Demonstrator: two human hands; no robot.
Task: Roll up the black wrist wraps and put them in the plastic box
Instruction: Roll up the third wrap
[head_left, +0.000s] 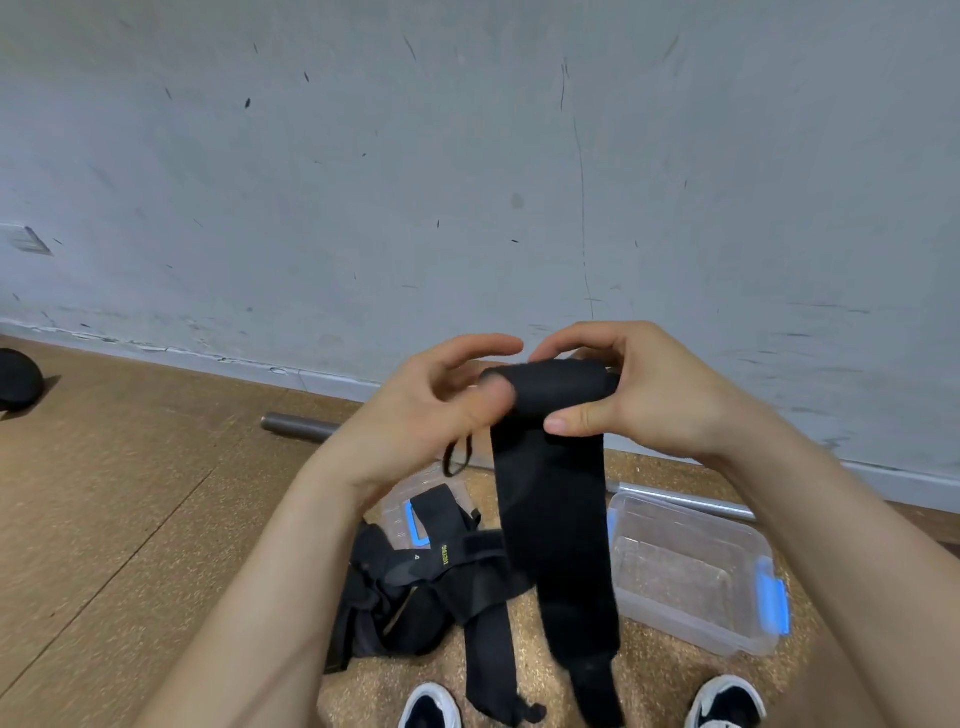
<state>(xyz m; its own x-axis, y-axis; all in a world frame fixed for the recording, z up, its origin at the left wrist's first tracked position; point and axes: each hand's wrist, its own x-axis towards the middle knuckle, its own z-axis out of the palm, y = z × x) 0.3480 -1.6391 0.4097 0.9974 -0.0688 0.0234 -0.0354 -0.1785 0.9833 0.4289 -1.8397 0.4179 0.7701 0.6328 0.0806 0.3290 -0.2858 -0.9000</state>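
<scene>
Nearest us, two shoes (431, 705) are standing on the cork floor (130, 493), and the loose tail (558, 545) of the black wrist wrap (556, 389) is hanging down between them, so most of its length is waiting to be wound. Just left of the tail, the pile of wraps (400, 592) is lying partly over a clear lid (395, 512); we are judging that the swinging tail could catch on a fastening patch there and drag the heap along. To the right, the plastic box (685, 629) is sitting open on the floor with nothing visible in it. Higher up, the right hand (654, 395) is gripping the started roll, thumb underneath, fingers over the top, while the left hand (431, 395) is cupping its other end, thumb against the cloth and fingers arched above. If either grip is slackening during a re-grasp, the few turns could be springing loose or skewing into a cone. The thumb loop (457, 457) is dangling below the left hand and could be getting wound in. Beyond, a steel bar (301, 423) is lying along the floor's far edge, against the wall (467, 182)
</scene>
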